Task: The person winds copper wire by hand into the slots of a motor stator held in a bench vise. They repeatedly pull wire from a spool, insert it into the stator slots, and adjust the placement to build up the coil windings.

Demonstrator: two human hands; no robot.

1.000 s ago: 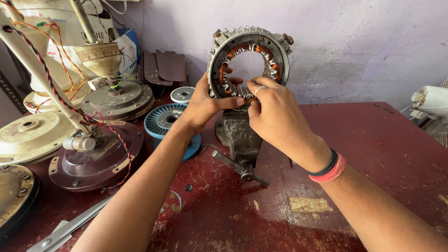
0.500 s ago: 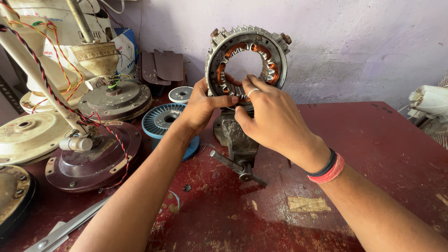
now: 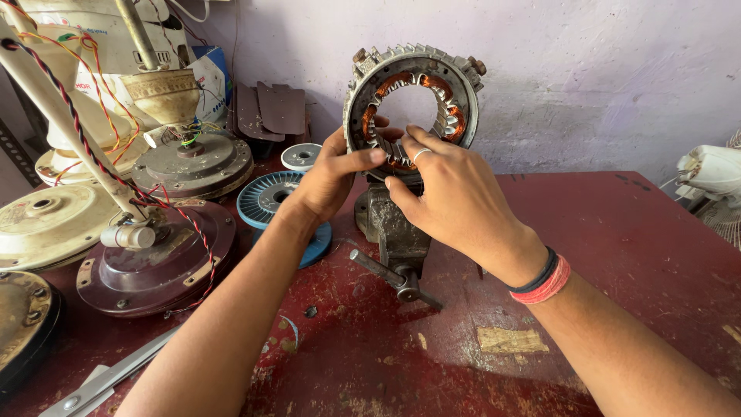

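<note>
A ring-shaped motor stator [image 3: 455, 85] with copper windings stands upright, clamped in a small grey bench vise [image 3: 394, 232] on the red table [image 3: 617, 255]. My left hand [image 3: 328, 181] grips the stator's lower left rim, thumb laid across its face. My right hand [image 3: 451, 193], with a ring and wrist bands, has its fingers on the lower inner edge of the stator, at the windings. The lowest part of the stator is hidden behind both hands.
Several ceiling fan housings lie at the left: a maroon one [image 3: 154, 266], a cream one [image 3: 46, 224], a grey one [image 3: 193, 166]. A blue ribbed disc [image 3: 266, 197] sits behind my left arm. The vise handle [image 3: 390, 278] juts forward. A white fan part [image 3: 714, 174] sits far right.
Both hands have stayed on the stator's lower rim; my right fingers have shifted slightly along the inner windings. The stator has not moved.
</note>
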